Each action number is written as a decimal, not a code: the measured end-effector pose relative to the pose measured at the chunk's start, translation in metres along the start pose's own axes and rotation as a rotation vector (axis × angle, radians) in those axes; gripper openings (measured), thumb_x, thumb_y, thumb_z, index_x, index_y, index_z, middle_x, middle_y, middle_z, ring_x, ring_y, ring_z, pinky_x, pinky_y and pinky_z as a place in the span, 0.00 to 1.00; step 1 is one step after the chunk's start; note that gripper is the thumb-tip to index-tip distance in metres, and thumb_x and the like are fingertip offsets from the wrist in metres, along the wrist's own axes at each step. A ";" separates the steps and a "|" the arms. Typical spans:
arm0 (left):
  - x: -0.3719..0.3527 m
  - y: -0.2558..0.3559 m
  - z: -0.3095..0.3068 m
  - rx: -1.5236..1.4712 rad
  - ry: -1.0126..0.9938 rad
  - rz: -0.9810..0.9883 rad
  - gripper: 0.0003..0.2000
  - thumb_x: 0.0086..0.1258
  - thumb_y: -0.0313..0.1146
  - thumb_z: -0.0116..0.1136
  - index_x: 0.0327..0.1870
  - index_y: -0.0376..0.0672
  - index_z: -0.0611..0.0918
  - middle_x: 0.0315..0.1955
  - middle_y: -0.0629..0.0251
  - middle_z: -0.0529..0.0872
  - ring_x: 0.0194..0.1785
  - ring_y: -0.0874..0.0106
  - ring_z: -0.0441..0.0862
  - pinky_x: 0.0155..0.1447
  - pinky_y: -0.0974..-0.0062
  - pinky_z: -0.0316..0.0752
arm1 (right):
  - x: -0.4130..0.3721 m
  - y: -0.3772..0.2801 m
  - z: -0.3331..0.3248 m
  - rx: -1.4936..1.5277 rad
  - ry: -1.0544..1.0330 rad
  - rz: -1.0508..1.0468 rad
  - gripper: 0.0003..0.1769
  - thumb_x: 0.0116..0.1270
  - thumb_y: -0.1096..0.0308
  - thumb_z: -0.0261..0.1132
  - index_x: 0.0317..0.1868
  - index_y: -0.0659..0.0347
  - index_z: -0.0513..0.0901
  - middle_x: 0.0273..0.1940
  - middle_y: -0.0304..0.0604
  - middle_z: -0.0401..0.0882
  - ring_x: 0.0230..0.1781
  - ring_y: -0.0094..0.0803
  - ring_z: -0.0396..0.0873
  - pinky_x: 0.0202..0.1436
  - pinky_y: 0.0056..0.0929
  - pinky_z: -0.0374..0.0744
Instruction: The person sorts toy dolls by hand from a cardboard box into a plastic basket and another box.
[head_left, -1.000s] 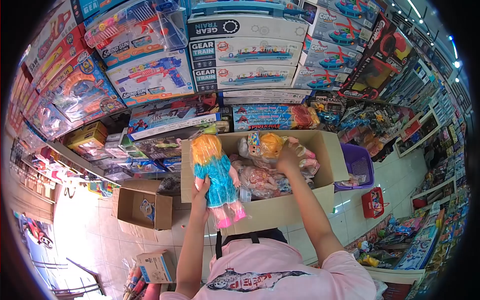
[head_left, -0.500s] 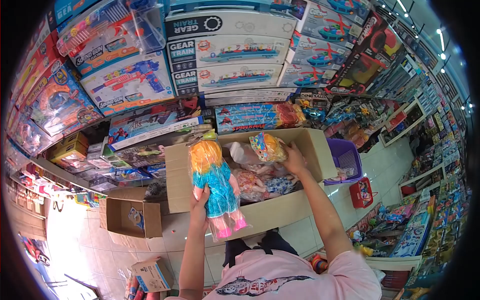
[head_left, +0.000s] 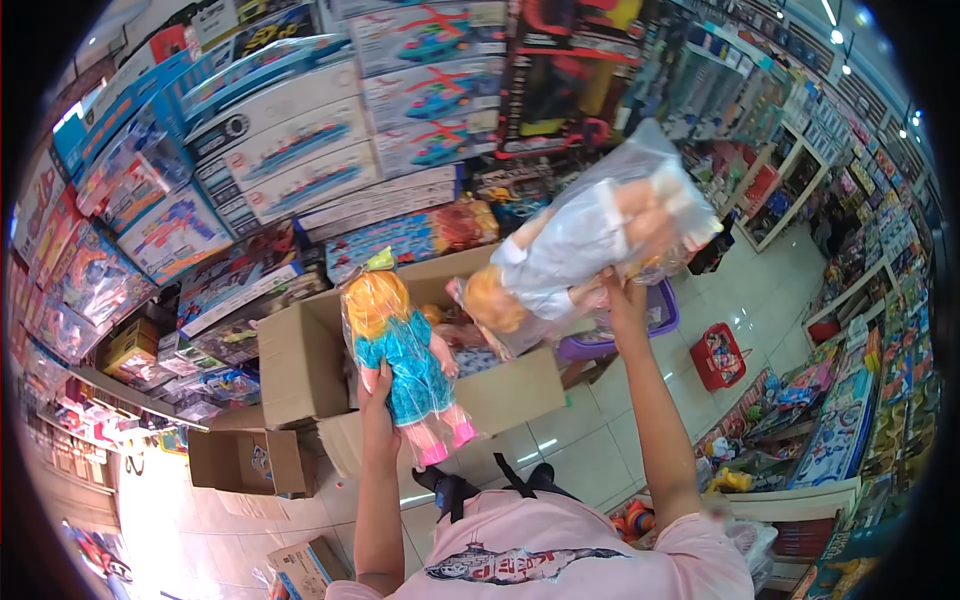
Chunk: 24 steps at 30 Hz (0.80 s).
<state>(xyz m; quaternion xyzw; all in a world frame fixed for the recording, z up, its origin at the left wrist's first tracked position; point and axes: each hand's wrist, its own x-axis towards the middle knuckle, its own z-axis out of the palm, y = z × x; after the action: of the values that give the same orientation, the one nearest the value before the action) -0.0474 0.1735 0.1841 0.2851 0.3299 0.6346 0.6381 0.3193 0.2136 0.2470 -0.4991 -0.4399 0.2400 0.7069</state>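
Observation:
My left hand [head_left: 375,388] is closed around the side of a doll in a blue dress [head_left: 412,372]. This doll has orange-yellow hair and pink shoes, and clear plastic wraps it. My right hand [head_left: 622,288] grips another bagged doll, dressed in white [head_left: 550,258], tilted with its orange hair toward the lower left. Motion blurs the bag a little. Both dolls are over a long open cardboard box [head_left: 300,365], where more bagged dolls show in part. The white-dressed doll hides some of the box's inside.
Stacked toy boxes [head_left: 310,150] fill the shelf ahead. A purple basket [head_left: 662,315] stands beyond the box's right end, and a red basket [head_left: 718,358] sits on the floor. A smaller open carton [head_left: 235,462] lies at the left. Toy shelves [head_left: 800,440] line the right.
My right hand has risen from the box and moved right, with the white-dressed doll now in it. The blue-dressed doll stays in my left hand. The view has turned right.

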 end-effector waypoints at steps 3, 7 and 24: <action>-0.016 -0.025 0.047 0.020 0.001 -0.025 0.23 0.78 0.34 0.58 0.70 0.40 0.70 0.59 0.67 0.80 0.59 0.74 0.80 0.63 0.70 0.76 | -0.003 -0.014 -0.080 0.015 0.089 0.115 0.21 0.73 0.57 0.67 0.51 0.69 0.81 0.45 0.37 0.82 0.46 0.25 0.77 0.50 0.27 0.74; -0.026 -0.068 0.097 0.041 -0.020 -0.041 0.23 0.78 0.33 0.57 0.71 0.40 0.69 0.60 0.66 0.80 0.60 0.73 0.79 0.63 0.69 0.75 | -0.014 -0.028 -0.164 0.102 0.249 0.195 0.23 0.74 0.57 0.66 0.55 0.71 0.80 0.50 0.40 0.81 0.50 0.27 0.77 0.55 0.30 0.74; -0.001 -0.168 0.205 0.138 -0.167 -0.160 0.24 0.77 0.35 0.58 0.71 0.40 0.69 0.61 0.66 0.79 0.62 0.74 0.77 0.66 0.70 0.72 | -0.012 0.006 -0.307 -0.038 0.385 0.361 0.30 0.74 0.58 0.66 0.65 0.74 0.73 0.64 0.47 0.75 0.63 0.31 0.72 0.68 0.31 0.68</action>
<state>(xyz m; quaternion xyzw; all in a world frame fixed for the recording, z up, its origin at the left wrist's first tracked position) 0.2175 0.1780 0.1794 0.3527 0.3404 0.5315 0.6908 0.5781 0.0543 0.2018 -0.6191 -0.2054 0.2546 0.7139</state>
